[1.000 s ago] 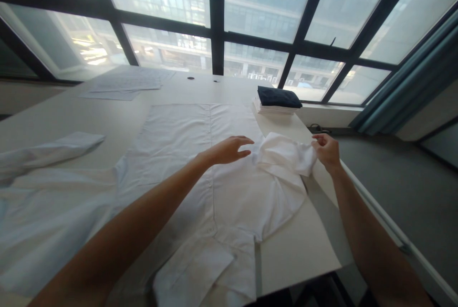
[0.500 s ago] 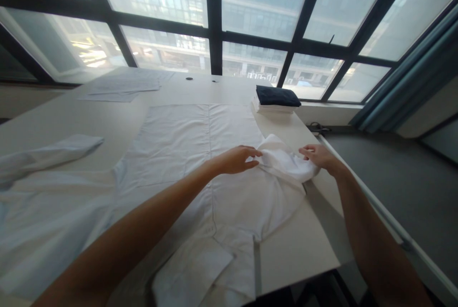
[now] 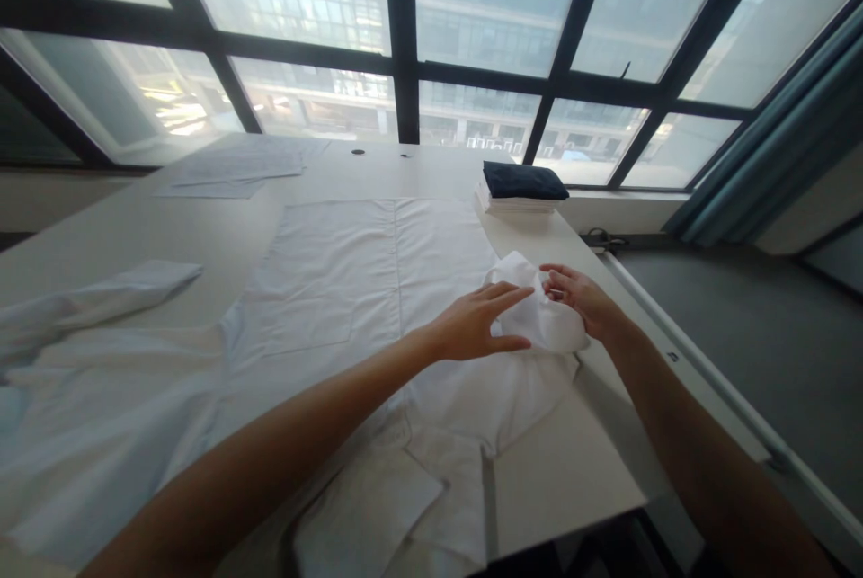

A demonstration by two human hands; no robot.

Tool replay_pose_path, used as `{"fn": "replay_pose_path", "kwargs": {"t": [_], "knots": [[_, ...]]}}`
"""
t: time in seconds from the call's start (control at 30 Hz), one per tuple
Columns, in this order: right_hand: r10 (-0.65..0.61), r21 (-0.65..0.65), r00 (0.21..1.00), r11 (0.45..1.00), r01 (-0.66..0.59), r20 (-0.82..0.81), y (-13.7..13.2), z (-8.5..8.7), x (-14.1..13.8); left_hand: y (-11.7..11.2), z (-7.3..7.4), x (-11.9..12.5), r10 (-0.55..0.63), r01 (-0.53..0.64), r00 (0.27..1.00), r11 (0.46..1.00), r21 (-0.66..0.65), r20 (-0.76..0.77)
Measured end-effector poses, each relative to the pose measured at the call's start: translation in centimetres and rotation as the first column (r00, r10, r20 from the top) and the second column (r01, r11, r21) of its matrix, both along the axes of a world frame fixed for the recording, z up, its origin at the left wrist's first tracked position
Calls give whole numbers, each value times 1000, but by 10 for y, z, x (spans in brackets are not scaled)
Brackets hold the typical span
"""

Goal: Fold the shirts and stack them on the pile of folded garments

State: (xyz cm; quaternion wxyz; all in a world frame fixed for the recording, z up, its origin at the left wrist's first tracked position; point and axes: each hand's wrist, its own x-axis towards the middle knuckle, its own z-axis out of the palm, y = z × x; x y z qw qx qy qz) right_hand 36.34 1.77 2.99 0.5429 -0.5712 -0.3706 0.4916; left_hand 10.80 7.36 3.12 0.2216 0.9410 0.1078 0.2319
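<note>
A white coat point(image 3: 316, 263) with a long front seam and a pocket is spread over the table, its collar end towards me. On its right side, one white sleeve point(image 3: 529, 313) is bunched in a loose heap. My left hand point(image 3: 478, 324) is open at the heap's left side, thumb and fingers apart, fingertips touching the cloth. At the upper right of the heap is my right hand point(image 3: 576, 297), its fingers loosely bent and apart against the fabric. What lies under its palm is hidden.
A dark folded cloth point(image 3: 524, 181) tops a white stack point(image 3: 519, 202) at the back right. Paper sheets point(image 3: 233, 169) lie at the back left. Another stretch of white fabric point(image 3: 128, 290) covers the left. The table's right edge point(image 3: 617, 443) drops to a grey floor point(image 3: 728, 317).
Both hands have closed in on the bunched sleeve: my left hand moved right and spread its fingers, my right hand moved left. The heap's right edge has shifted slightly inward.
</note>
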Motion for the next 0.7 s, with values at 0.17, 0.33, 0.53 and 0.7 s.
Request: {"fn": "replay_pose_path", "kwargs": {"t": [0.17,0.33,0.53,0.7], "knots": [[55,39,982,997,-62,179,-1,0,-11,6,-18,3,-9,43,991,965,260,-133],[192,-79,799,981,-180,570,-14,13,20,12,-26,4,-13,75,984,937,341,-179],[540,-233,736,842,-487,409,-35,30,37,20,-25,2,42,-4,988,968,250,-149],[418,-149,884,907,-393,210,-35,28,21,12,-18,2,28,-28,1000,998,47,14]]}}
